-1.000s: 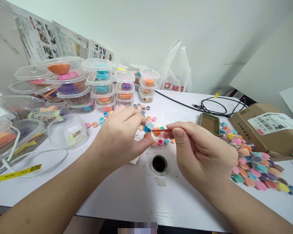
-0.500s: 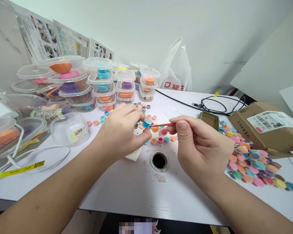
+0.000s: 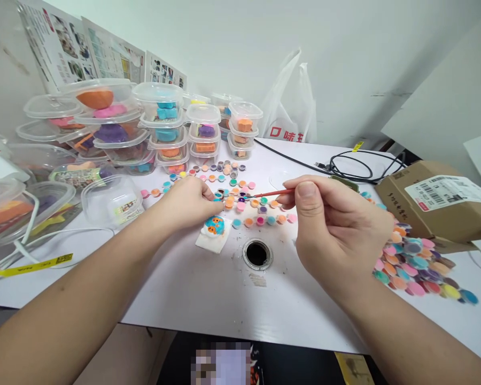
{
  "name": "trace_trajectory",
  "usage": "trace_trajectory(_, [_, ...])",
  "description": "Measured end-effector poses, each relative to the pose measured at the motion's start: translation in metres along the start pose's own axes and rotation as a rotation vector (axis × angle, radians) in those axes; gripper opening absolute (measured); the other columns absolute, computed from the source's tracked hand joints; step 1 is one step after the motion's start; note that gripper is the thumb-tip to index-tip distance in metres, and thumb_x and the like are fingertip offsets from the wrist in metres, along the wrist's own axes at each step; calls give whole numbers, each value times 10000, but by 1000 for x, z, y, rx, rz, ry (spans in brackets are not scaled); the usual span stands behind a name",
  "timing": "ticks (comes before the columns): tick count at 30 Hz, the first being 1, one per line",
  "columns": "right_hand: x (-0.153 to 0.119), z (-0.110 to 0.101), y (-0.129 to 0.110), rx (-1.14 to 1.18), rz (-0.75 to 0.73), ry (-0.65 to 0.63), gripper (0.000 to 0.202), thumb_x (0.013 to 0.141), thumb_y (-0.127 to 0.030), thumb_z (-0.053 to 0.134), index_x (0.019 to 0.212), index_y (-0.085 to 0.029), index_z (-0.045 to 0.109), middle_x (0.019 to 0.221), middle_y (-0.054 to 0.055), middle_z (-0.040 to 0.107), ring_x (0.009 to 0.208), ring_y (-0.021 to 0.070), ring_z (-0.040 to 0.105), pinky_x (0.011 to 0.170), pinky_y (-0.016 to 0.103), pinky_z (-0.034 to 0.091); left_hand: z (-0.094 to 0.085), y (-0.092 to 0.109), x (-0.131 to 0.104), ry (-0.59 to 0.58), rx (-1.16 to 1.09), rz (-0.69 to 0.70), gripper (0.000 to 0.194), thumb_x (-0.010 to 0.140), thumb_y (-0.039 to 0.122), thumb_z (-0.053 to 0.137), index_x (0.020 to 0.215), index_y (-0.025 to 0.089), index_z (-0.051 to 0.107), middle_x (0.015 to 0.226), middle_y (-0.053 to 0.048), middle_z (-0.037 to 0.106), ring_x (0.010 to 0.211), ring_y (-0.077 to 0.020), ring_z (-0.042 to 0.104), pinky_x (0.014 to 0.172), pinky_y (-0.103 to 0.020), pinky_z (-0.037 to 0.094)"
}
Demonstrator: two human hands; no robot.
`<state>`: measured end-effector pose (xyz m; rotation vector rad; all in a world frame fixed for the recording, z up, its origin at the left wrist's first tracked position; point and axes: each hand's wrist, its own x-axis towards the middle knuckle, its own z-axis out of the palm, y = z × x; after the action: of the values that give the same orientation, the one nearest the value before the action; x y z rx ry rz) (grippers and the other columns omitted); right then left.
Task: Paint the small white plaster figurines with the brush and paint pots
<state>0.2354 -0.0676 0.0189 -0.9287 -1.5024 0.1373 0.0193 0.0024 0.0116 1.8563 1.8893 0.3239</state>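
My right hand [image 3: 336, 219] pinches a thin paintbrush [image 3: 271, 193] with a red handle. The brush points left, its tip over the small paint pots in the middle of the table. My left hand [image 3: 188, 200] has its fingertips closed at a small blue paint pot [image 3: 218, 197] among the others, partly hidden by the fingers. Just below that hand, a blue and orange painted piece [image 3: 215, 225] lies on a white square of tissue [image 3: 212, 243]. Joined strips of paint pots [image 3: 260, 220] in pink, orange, teal and purple spread between my hands.
Stacked clear tubs [image 3: 166, 120] with coloured shapes stand at the back left. A heap of paint pots [image 3: 420, 267] lies at right beside a cardboard box [image 3: 436, 203]. Black cable [image 3: 369, 166] and a white bag [image 3: 291, 107] are behind. A round hole [image 3: 257, 254] opens in the tabletop.
My left hand has lowered the blue paint pot leftward, away from the brush, to the table. The brush now sits apart from it, and the painted piece on the tissue has come into view.
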Motion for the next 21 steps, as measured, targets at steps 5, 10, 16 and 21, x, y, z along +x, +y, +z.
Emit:
trace_trajectory(5, [2, -3, -1, -28, 12, -13, 182, 1012, -290, 591, 935, -231, 745, 795, 12, 746, 700, 146, 717, 665, 310, 619, 3, -6, 3, -53, 30, 19, 316, 686, 445, 671, 548, 228, 488, 510, 7, 488, 450, -134, 407, 447, -304, 223])
trace_trajectory(10, [4, -5, -1, -40, 8, -8, 196, 1014, -314, 587, 929, -231, 744, 787, 17, 746, 686, 151, 715, 640, 308, 611, 2, -5, 1, -44, 51, 59, 322, 685, 448, 677, 528, 224, 506, 505, 2, 492, 453, -132, 406, 432, -297, 239])
trace_trajectory(16, [5, -5, 0, -27, -7, 3, 185, 1012, -289, 593, 934, -225, 748, 797, 14, 748, 692, 146, 717, 657, 308, 602, -9, 6, -5, -73, 21, 33, 332, 707, 380, 622, 470, 222, 451, 445, 5, 423, 420, -130, 402, 430, -298, 295])
trace_trajectory(21, [4, -5, 1, -26, -20, -2, 190, 1011, -284, 595, 923, -226, 753, 776, 13, 742, 678, 145, 711, 644, 303, 593, -24, -3, -6, 47, 58, 63, 336, 740, 347, 602, 469, 222, 447, 429, 5, 411, 398, -133, 392, 444, -314, 311])
